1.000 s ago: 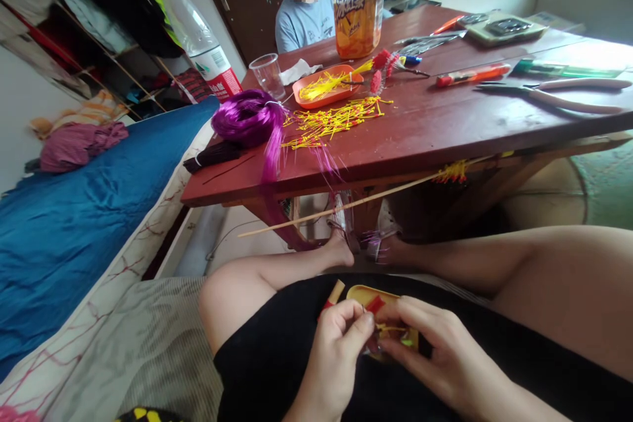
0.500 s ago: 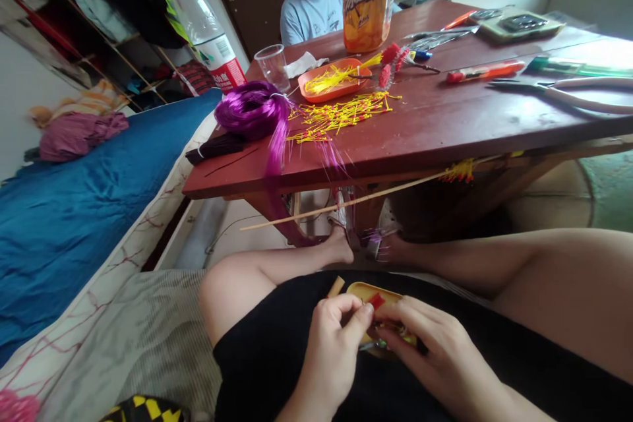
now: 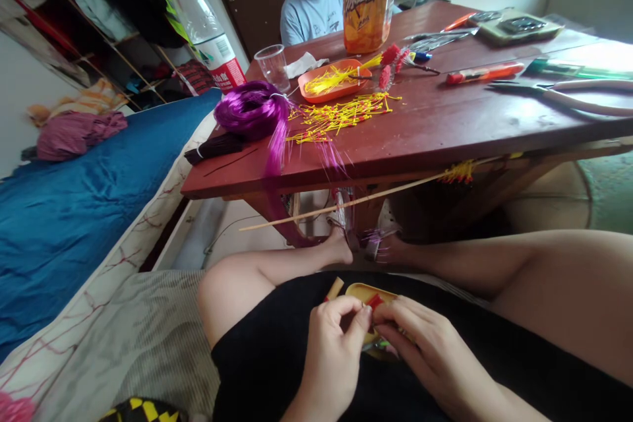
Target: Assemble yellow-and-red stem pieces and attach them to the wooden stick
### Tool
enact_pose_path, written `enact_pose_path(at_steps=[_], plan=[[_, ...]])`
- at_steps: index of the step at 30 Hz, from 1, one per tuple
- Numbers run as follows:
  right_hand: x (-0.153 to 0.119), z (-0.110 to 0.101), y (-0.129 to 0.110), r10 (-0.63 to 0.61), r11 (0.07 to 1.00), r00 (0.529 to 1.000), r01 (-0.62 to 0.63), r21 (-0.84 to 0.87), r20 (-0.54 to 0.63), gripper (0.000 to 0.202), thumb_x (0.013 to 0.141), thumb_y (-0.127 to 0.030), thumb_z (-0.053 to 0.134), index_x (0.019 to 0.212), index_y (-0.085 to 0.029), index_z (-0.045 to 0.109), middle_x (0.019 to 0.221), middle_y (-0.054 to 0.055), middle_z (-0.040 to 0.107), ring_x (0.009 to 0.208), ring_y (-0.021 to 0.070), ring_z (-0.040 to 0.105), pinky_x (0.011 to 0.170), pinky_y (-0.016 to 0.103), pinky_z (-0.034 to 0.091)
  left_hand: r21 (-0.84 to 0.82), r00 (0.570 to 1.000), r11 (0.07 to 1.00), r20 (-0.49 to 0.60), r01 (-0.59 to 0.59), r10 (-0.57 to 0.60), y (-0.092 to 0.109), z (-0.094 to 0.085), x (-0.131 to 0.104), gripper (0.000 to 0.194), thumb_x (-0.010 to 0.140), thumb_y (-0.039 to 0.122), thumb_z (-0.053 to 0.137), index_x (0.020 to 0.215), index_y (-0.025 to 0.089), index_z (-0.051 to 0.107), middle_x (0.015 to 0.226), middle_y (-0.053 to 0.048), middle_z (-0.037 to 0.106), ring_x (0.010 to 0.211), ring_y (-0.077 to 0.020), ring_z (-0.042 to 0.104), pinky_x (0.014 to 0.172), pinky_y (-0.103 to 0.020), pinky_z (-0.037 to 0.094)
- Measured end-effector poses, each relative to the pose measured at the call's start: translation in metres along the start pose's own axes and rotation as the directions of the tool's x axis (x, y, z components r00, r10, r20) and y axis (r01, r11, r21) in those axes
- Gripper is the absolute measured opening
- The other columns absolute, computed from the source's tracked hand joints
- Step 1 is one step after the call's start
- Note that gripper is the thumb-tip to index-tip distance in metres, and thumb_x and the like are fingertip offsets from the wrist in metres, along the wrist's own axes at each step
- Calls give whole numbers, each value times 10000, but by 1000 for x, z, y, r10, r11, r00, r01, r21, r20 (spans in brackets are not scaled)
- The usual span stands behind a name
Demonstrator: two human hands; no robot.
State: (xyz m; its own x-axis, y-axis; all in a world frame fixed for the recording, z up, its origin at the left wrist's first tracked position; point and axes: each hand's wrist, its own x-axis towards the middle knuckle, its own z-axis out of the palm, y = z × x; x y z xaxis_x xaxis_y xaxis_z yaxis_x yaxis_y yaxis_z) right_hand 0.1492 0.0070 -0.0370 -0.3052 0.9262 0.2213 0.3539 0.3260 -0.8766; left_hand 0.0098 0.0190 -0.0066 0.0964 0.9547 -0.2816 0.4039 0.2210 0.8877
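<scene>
Over my lap, my left hand [image 3: 339,339] pinches with thumb and forefinger; what sits between the tips is too small to make out. My right hand [image 3: 420,336] is closed close beside it, thumb against fingers, on something hidden by the fingers. A small red piece [image 3: 374,301] shows between the two hands; whether it is held or lies behind them I cannot tell. Under the hands rests a yellow tray [image 3: 357,288] on dark cloth, its contents mostly covered. A tan stick-like piece [image 3: 336,287] pokes out beyond my left hand.
The red-brown table [image 3: 410,138] ahead carries purple fibre [image 3: 250,109], yellow stamens [image 3: 341,117], an orange tray [image 3: 329,95], pliers [image 3: 554,89], a cutter [image 3: 484,72] and bottles. A thin stick [image 3: 341,206] crosses before its edge. Another person [image 3: 311,16] sits across; a bed [image 3: 109,191] is left.
My right hand has shifted slightly left, its fingertips closer to my left hand's pinch. The left hand has barely moved.
</scene>
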Motion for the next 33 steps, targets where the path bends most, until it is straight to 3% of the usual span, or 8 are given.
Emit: enact_pose_path(at_steps=[3, 7, 12, 15, 17, 19, 24, 33], plan=[[1, -1, -2, 145, 979, 986, -156, 132, 88, 196, 889, -247, 393, 751, -195, 522, 650, -3, 541, 557, 122, 494, 522, 214, 399, 221, 982, 962, -65, -161, 180, -1, 3, -4, 277, 838, 242, 466, 581, 181, 549, 577, -12, 549, 577, -148, 483, 549, -250, 350], [3, -2, -4, 288, 893, 939, -334, 301, 188, 252, 874, -335, 419, 691, -180, 497, 596, -22, 467, 541, 116, 420, 506, 213, 365, 494, 911, 804, -54, -332, 409, -6, 7, -6, 295, 840, 140, 430, 559, 189, 505, 581, -26, 560, 624, -167, 492, 647, -291, 350], [0, 1, 1, 328, 785, 905, -421, 455, 270, 306, 847, -416, 477, 665, -171, 475, 593, -24, 457, 579, 116, 412, 552, 225, 353, 566, 881, 727, 0, -390, 473, -13, 8, -4, 289, 829, 110, 416, 568, 192, 509, 585, -28, 560, 617, -169, 477, 664, -302, 338], [1, 1, 2, 335, 702, 890, -454, 549, 309, 329, 828, -447, 500, 659, -167, 459, 572, -29, 457, 556, 105, 411, 544, 224, 347, 447, 920, 830, -38, -333, 389, -12, 7, -1, 287, 830, 146, 436, 558, 191, 516, 577, -17, 555, 618, -164, 480, 653, -286, 334], [3, 1, 3, 361, 662, 875, -484, 572, 322, 317, 829, -443, 495, 676, -166, 467, 563, -27, 481, 529, 99, 424, 515, 216, 346, 272, 969, 939, -76, -208, 237, -11, 7, 3, 286, 830, 214, 459, 548, 189, 500, 552, 1, 518, 581, -149, 458, 597, -263, 324], [5, 0, 4, 386, 712, 877, -480, 511, 286, 262, 824, -399, 507, 713, -162, 511, 587, -13, 538, 534, 108, 473, 500, 211, 362, 46, 997, 997, -56, -60, 62, -11, 9, 7, 293, 819, 288, 471, 544, 187, 467, 526, 23, 448, 532, -129, 400, 532, -245, 294], [8, -3, 4, 314, 919, 939, -338, 203, 138, 55, 769, -228, 566, 793, -190, 598, 693, -5, 678, 615, 142, 615, 577, 218, 456, -345, 983, 920, 64, 183, -172, -17, 14, 13, 314, 745, 409, 522, 552, 176, 438, 523, 48, 364, 514, -102, 301, 499, -225, 244], [2, 0, 4, 62, 997, 998, -62, 48, 0, 87, 813, -190, 533, 772, -206, 608, 680, 3, 659, 591, 135, 613, 559, 203, 472, -436, 970, 867, 95, 243, -224, -14, 14, 8, 318, 693, 406, 573, 532, 176, 423, 511, 55, 326, 528, -98, 269, 508, -215, 238]])
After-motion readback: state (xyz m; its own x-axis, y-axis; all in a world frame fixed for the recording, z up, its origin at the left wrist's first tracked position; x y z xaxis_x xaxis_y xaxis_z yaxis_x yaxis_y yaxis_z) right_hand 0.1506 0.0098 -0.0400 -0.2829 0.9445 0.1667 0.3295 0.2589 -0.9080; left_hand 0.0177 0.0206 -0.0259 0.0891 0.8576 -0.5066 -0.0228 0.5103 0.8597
